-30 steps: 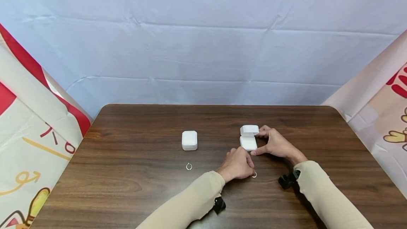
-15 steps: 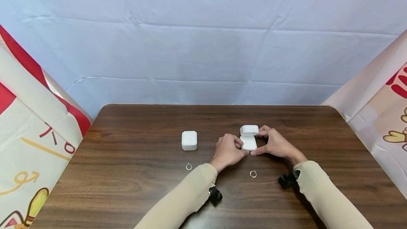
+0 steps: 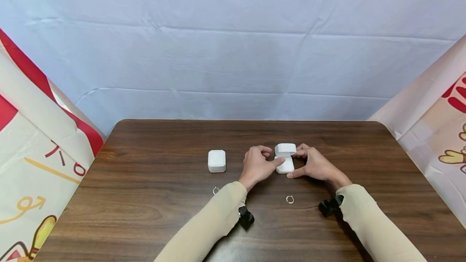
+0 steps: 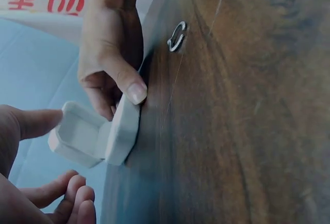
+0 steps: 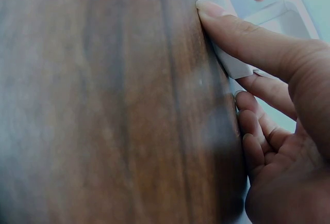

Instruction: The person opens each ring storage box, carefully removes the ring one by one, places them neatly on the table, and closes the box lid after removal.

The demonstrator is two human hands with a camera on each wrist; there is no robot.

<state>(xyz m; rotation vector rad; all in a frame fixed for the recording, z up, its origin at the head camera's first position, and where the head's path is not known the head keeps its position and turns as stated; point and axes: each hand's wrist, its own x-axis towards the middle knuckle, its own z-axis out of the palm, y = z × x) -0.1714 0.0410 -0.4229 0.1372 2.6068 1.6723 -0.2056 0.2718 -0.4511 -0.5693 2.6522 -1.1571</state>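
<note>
A white ring box (image 3: 285, 168) stands open on the table, its lid (image 3: 285, 148) raised at the back. My right hand (image 3: 317, 165) grips the base from the right, thumb at the front and fingers behind. At the left side of this box is my left hand (image 3: 256, 165), fingers loosely bent and nothing held. In the left wrist view its thumb (image 4: 38, 123) is at the lid's edge; whether it touches, I cannot tell. A thin silver open ring (image 3: 290, 203) lies in front of the box.
Another white box (image 3: 217, 161), closed, stands to the left. A second ring (image 3: 214, 192) lies in front of it, partly hidden by my left sleeve (image 3: 214, 217). The brown wooden table (image 3: 145, 165) ends at a pale cloth backdrop (image 3: 233, 51).
My left hand has moved from the right-hand ring up to the box's left side, then drawn slightly left, its fingers loosening. The lid is up throughout. My right hand has stayed in place.
</note>
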